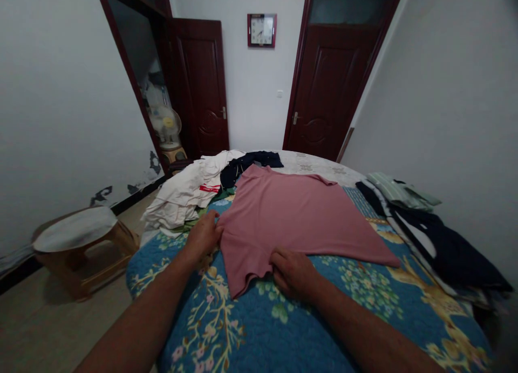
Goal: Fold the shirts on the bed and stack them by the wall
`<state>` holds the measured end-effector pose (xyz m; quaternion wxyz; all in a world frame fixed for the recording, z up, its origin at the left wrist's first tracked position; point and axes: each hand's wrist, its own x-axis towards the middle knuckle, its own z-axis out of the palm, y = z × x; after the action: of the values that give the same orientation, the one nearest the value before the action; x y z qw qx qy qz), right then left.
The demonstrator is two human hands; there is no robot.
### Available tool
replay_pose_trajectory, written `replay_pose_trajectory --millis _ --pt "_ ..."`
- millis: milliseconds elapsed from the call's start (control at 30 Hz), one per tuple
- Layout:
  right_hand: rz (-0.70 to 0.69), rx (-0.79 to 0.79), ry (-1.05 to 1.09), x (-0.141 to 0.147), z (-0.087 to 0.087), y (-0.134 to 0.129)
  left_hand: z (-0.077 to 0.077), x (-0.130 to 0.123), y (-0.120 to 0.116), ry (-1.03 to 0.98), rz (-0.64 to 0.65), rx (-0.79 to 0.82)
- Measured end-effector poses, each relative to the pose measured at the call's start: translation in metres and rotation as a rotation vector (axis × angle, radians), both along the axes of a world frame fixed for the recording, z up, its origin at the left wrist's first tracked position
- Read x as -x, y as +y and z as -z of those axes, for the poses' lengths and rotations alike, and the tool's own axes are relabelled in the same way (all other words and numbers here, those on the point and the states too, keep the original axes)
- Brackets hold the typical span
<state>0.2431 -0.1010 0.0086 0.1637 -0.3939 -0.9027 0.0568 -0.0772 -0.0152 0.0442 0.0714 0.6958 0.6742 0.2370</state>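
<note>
A pink short-sleeved shirt (291,216) lies spread sideways on a blue floral quilt (311,330). Its collar end is to the left and its hem to the right. My left hand (205,234) pinches the shirt at its left edge, near the shoulder. Closed on the near side, by the sleeve, is my right hand (292,271), fingers gripping the cloth. Both hands touch only this shirt; some fingertips are hidden by the hands themselves.
Rumpled white clothes (186,187) and a dark navy garment (253,162) lie at the far left. Folded clothes (429,238) are stacked along the right edge. A stool (81,243) stands on the floor at left. Behind are two dark red doors (202,81) and a wall clock (262,31).
</note>
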Motion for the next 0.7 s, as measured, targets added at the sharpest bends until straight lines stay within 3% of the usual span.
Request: replay_pose_trajectory --millis 33,100,167,233,333,433,533,700 --pt "0.011 0.000 0.038 0.000 0.000 0.001 -0.002 -0.001 -0.007 -0.019 0.072 -0.059" --pt "0.043 -0.007 0.134 0.001 0.000 0.004 -0.006 -0.003 -0.024 -0.057 0.343 -0.079" --pt "0.090 -0.008 0.225 0.002 0.000 0.006 -0.004 -0.007 -0.045 -0.062 0.674 0.036" --pt "0.138 0.004 0.274 0.003 -0.001 0.009 0.009 -0.012 -0.065 -0.016 0.821 0.109" --pt "0.165 0.034 0.268 0.005 -0.002 0.012 0.040 -0.026 -0.083 0.050 0.816 0.012" --pt "0.137 0.051 0.240 0.006 -0.003 0.015 0.063 -0.043 -0.084 0.071 0.784 -0.098" --pt "0.126 0.053 0.225 0.006 -0.005 0.016 0.064 -0.054 -0.075 0.006 0.777 -0.099" --pt "0.145 0.053 0.211 0.001 -0.008 0.016 0.048 -0.055 -0.057 -0.051 0.699 -0.039"
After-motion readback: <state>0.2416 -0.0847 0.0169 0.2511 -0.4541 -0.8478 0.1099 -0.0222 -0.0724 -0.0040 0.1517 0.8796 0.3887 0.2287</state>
